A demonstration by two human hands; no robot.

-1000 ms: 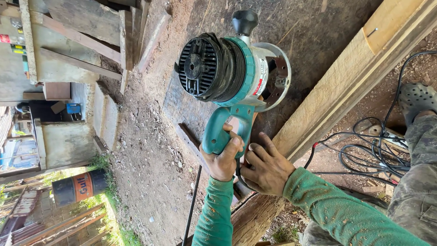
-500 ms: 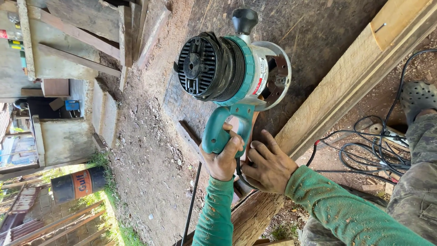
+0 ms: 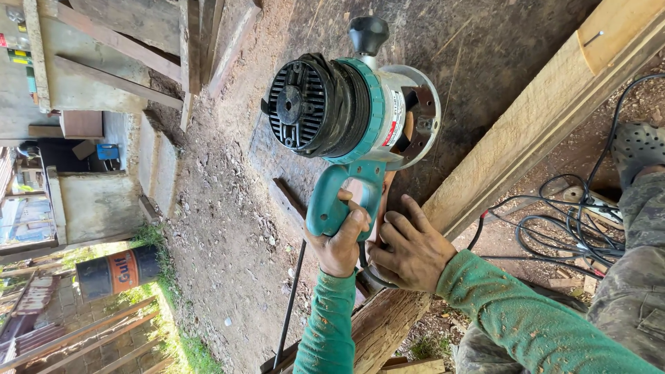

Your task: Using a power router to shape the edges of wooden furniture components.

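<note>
your left hand [image 3: 341, 244] is wrapped shut around the teal grip of the router [image 3: 350, 114], fingers curled over the handle just below the motor housing. your right hand [image 3: 412, 251] lies just beside it, fingers half spread and flat against the beam [image 3: 526, 131], touching the wood near the router's handle; it grips nothing that shows. the router sits with its round base against the beam's near end, black vented cap facing you and a black knob [image 3: 368, 32] sticking out at the top. a black cord [image 3: 289, 305] runs from under your left hand toward the bottom edge. the beam, pale and rough, runs from under your hands up to the top right corner, with a nail [image 3: 590, 38] in its face near that corner. beyond it lies a tangle of black cables [image 3: 561, 221] on the dirt, close to a grey clog [image 3: 637, 147] and a camouflage trouser leg [image 3: 634, 277]. behind the router the ground is bare earth strewn with wood chips, and a dark strip of wood [image 3: 287, 201] lies on it near the handle. further left stand weathered planks [image 3: 194, 41], a concrete wall [image 3: 93, 201] and an orange and black drum [image 3: 118, 271] lying by grass.
</note>
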